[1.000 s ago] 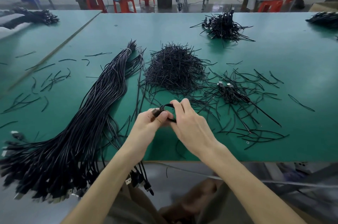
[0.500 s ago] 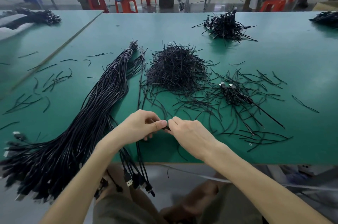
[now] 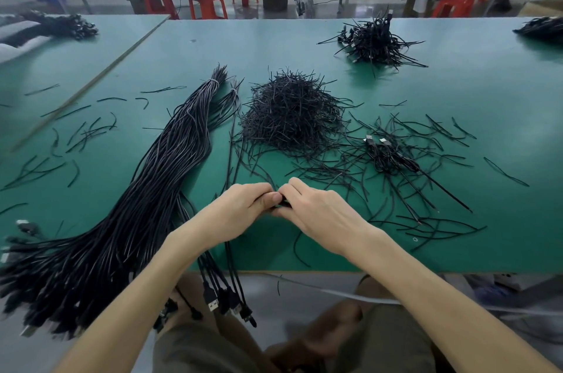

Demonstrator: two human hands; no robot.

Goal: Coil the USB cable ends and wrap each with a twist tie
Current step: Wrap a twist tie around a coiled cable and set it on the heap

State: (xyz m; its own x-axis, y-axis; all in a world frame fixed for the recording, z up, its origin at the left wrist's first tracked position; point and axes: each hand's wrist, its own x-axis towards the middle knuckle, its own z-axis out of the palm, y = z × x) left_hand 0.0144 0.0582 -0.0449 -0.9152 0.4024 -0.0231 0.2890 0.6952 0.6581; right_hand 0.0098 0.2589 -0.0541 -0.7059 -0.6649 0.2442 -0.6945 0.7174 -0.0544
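Pinching the cable end [image 3: 282, 205] between them, the left hand [image 3: 240, 209] and right hand [image 3: 320, 214] meet over the worktop [image 3: 304, 47] (coil mostly hidden). Coiling looks finished; next, a tie from the twist tie pile [image 3: 292, 117] just beyond.

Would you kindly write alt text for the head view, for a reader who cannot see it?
The left hand and right hand meet over a green table, pinching a black cable between them. A long cable bundle lies to their left, a twist-tie pile beyond them.
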